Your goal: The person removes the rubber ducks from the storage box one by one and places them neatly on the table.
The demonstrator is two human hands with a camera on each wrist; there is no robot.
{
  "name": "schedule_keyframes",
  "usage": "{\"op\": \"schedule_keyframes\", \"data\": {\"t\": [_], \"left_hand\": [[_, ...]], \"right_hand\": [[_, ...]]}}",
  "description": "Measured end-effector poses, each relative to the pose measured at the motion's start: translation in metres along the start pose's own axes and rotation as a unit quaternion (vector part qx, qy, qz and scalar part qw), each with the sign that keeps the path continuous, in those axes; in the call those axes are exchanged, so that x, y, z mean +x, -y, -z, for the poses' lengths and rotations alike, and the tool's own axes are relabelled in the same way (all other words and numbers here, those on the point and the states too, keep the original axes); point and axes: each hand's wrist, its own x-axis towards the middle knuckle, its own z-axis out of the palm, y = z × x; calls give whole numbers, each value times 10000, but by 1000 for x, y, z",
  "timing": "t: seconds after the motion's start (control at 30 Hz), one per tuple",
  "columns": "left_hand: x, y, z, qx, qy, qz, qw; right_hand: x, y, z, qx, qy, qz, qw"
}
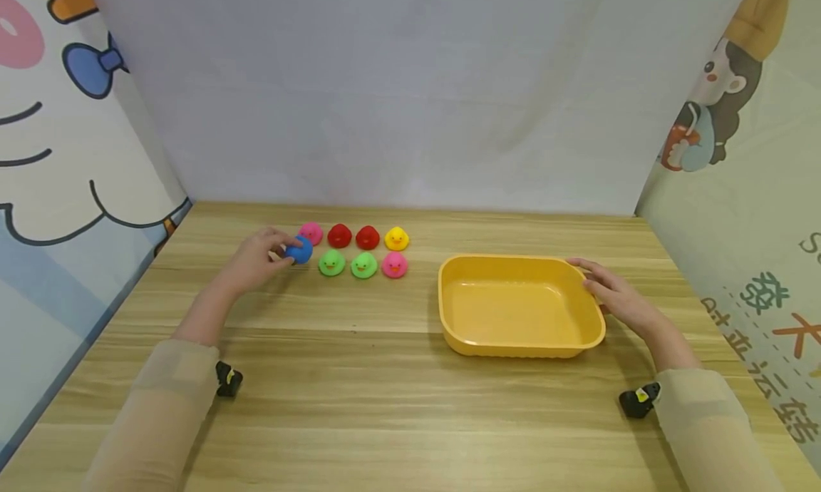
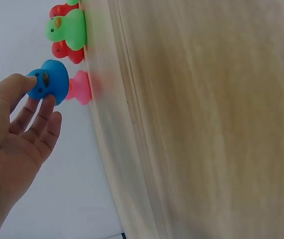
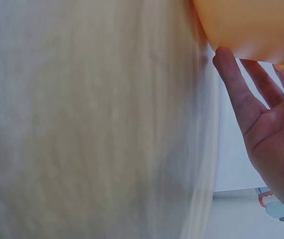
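My left hand pinches a blue rubber duck between thumb and fingertips, at the left end of the duck group. In the left wrist view the blue duck seems raised off the table, partly covering a pink duck. At the right, my right hand touches the right end of a yellow plastic tub with fairly straight fingers. The right wrist view shows fingers against the tub's outer wall; part of the hand is cut off by the frame's edge.
Beside the blue duck, two red ducks and a yellow duck form a back row with the pink one. Two green ducks and another pink duck sit in front. The wooden table ends at a white backdrop.
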Motion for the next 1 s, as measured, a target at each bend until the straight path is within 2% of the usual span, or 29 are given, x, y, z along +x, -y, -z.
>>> {"op": "schedule_keyframes", "data": {"t": [0.33,0.73,1.0], "left_hand": [[4,8,-2,-1,280,56,9996],[11,5,-2,-112,690,294,9971],[19,6,-2,115,805,270,9963]], "right_hand": [[-1,0,0,-32,-2,37,10000],[-1,6,0,-16,47,-76,10000],[-1,3,1,-55,42,-45,10000]]}}
